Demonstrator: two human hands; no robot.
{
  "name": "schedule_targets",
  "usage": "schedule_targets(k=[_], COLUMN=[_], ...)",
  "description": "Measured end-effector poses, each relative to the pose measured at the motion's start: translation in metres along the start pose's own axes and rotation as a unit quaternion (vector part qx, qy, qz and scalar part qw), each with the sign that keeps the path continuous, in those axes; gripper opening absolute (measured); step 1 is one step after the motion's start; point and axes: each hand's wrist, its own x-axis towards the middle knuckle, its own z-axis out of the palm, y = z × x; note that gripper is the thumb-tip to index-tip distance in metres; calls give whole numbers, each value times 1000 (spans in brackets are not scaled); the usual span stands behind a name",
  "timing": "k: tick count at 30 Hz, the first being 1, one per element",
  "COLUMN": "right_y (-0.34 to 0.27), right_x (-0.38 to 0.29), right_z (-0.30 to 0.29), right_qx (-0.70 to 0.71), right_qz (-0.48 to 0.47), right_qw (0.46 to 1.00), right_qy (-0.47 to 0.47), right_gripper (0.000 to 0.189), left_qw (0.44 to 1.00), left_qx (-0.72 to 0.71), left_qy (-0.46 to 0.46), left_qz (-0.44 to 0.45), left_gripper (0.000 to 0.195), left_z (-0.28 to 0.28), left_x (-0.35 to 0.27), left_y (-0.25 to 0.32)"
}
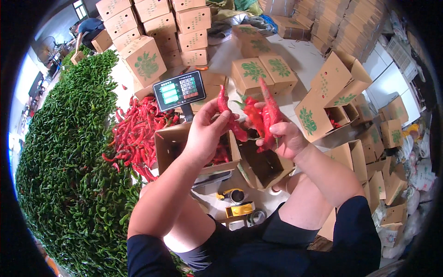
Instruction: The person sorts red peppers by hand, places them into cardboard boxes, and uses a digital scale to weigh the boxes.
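Note:
My left hand (211, 126) grips a red chili pepper (223, 100) between thumb and fingers, above an open cardboard box (173, 138) that holds red peppers and stands on a scale. In my right hand (287, 138) are several red chili peppers (270, 114), held upright, some with green stems. Below that hand is another open cardboard box (266, 166), dark inside. The scale's display (180, 90) rises behind the first box. A pile of red chili peppers (138, 131) lies left of the boxes.
A large heap of green peppers (69, 166) covers the left side. Stacked cartons (157, 20) and closed boxes (256, 74) stand ahead, open cartons (325, 93) at right. Yellow tape dispensers (240, 209) lie between my legs. A person (90, 29) bends over at the far left.

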Motion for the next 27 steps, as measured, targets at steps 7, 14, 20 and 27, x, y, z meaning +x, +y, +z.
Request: schedule_targets(k=[7, 14, 20, 27], right_y=[-15, -18, -18, -21], right_x=[-3, -4, -4, -6], right_z=[-15, -14, -13, -15], right_qx=[63, 76, 69, 67], right_qz=[-19, -40, -52, -62], right_qw=[998, 996, 996, 996], right_qy=[2, -12, 7, 13], right_gripper=[60, 56, 59, 59], left_qw=[997, 994, 990, 992], left_qx=[-49, -85, -102, -84], left_qy=[-49, -64, -84, -74], left_qz=[-22, -25, -47, -57], left_gripper=[15, 23, 32, 42], left_z=[-8, -2, -6, 1], left_x=[-1, -8, -4, -5], left_y=[13, 14, 15, 15])
